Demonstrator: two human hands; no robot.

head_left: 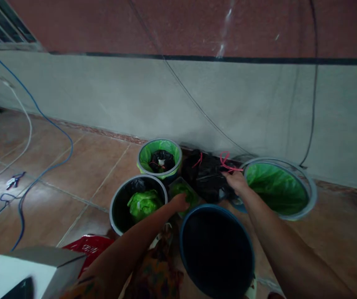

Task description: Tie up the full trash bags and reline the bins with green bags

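My right hand (236,182) is closed on the edge of a black garbage bag (209,176) lying against the wall, right by its pink drawstring (226,162). My left hand (180,202) has its fingers curled at a small square bin (187,191) that holds green plastic; what it grips is hidden. Between my arms stands a blue-rimmed bin (217,249) with a dark inside. Left of it, a grey-rimmed bin (114,211) lined in black holds a bunched green bag (144,204).
A green-lined bin (150,149) with a black bundle inside stands near the wall. Another wide green-lined bin (309,191) is at the right. A white box (35,270) and a red item (89,247) lie lower left. Blue cable (52,166) and keys (15,180) are on the tiles.
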